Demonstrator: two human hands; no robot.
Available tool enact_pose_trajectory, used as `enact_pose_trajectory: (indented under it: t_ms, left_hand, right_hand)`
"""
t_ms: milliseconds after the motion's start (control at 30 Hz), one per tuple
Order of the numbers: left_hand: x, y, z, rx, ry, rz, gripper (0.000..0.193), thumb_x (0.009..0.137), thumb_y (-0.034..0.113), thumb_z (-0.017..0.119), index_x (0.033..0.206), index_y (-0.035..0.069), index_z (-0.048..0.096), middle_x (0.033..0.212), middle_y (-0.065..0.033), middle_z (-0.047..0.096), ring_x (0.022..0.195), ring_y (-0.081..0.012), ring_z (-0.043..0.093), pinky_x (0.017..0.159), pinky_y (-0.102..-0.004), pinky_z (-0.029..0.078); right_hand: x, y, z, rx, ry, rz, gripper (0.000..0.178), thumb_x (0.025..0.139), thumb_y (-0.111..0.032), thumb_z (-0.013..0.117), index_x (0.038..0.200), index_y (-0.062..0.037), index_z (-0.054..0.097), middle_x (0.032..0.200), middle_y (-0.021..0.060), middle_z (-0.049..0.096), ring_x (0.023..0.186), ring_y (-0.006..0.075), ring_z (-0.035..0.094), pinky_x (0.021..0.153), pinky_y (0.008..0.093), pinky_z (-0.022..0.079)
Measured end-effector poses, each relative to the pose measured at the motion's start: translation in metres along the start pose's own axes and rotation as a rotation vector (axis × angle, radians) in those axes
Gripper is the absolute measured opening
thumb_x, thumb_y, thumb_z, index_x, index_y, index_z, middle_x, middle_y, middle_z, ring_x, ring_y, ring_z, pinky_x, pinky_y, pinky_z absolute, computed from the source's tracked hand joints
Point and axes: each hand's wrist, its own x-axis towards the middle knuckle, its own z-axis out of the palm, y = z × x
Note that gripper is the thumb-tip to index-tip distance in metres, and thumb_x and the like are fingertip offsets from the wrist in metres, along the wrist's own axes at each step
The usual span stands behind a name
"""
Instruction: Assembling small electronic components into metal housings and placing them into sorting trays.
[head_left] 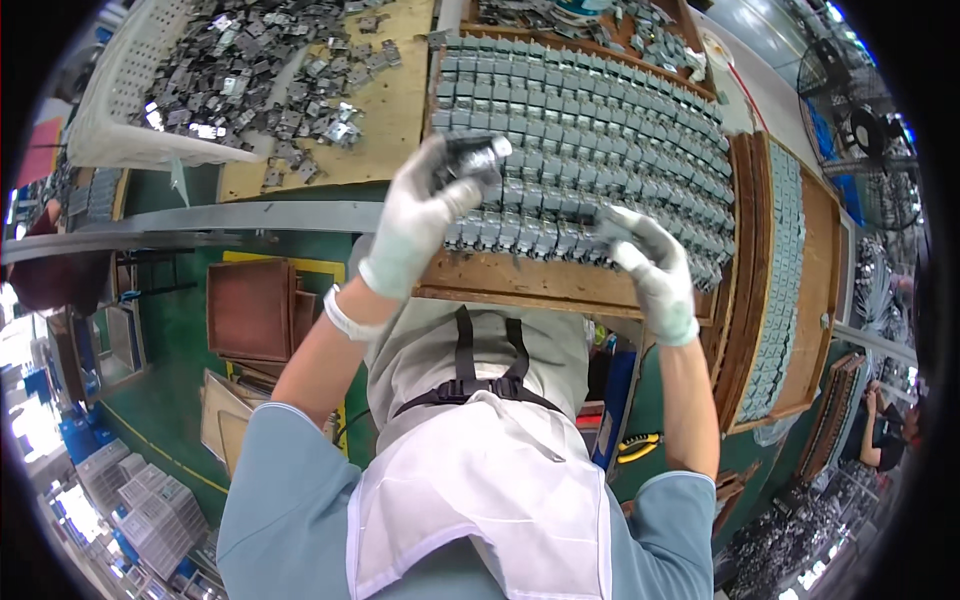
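Note:
My left hand (pixel 412 215), in a white glove, is raised over the left edge of the tray and closed around a dark, shiny metal part (pixel 472 162). The part's exact kind is blurred. My right hand (pixel 655 275), gloved too, is at the near edge of the tray, with thumb and fingers bent together by the front row. What lies between those fingers, if anything, is hard to make out. Under both hands, a wooden tray (pixel 530 278) bears many close-set rows of small grey metal assemblies (pixel 580 130).
Loose metal pieces (pixel 250 60) are heaped on a board at the upper left, beside a white perforated crate (pixel 100 130). Another wooden tray (pixel 815 300) with grey parts stands right. Yellow-handled pliers (pixel 638 447) lie low right. A fan (pixel 865 130) and another person (pixel 880 435) are farther right.

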Motion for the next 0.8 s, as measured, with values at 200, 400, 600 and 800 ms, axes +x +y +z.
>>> enact_pose_trajectory:
  t_ms: [200,400,600,800]
  left_hand:
    - [-0.033,-0.052,0.026,-0.379,0.088,-0.329,0.049,0.097,0.017,0.062,0.136,-0.006,0.044,0.11,-0.0086,0.065,0.093,-0.013,0.065,0.068,-0.0248,0.055]
    - [-0.039,-0.054,0.043,-0.443,-0.075,-0.389,0.034,0.101,0.021,0.055,0.123,-0.005,0.049,0.104,-0.0061,0.064,0.092,-0.0115,0.063,0.072,-0.0285,0.057]
    - [-0.031,-0.047,0.043,0.165,-0.242,-0.152,0.038,0.092,0.001,0.056,0.128,-0.007,0.054,0.101,-0.0054,0.064,0.086,-0.0147,0.061,0.078,-0.0299,0.052]
    - [-0.017,-0.03,0.035,0.605,-0.405,-0.041,0.028,0.095,0.0,0.052,0.121,-0.008,0.059,0.103,-0.0082,0.067,0.092,-0.0126,0.063,0.082,-0.0282,0.054]
  right_hand:
    - [0.009,0.031,0.028,0.149,-0.067,-0.164,0.035,0.083,-0.002,0.072,0.117,0.0031,0.066,0.114,0.0095,0.063,0.103,0.0175,0.063,0.09,0.0294,0.05]
    - [0.007,0.036,0.028,0.087,0.021,-0.167,0.033,0.079,0.004,0.074,0.111,0.0015,0.07,0.11,0.0056,0.062,0.098,0.0132,0.06,0.086,0.0269,0.05]
    - [0.008,0.029,0.023,0.157,0.01,-0.065,0.029,0.078,0.004,0.074,0.107,0.0018,0.071,0.106,0.0061,0.063,0.095,0.0129,0.061,0.083,0.0259,0.05]
    - [0.011,0.033,0.016,0.056,-0.004,-0.128,0.027,0.077,0.005,0.075,0.104,0.0022,0.072,0.104,0.0066,0.064,0.094,0.0135,0.061,0.081,0.0265,0.051]
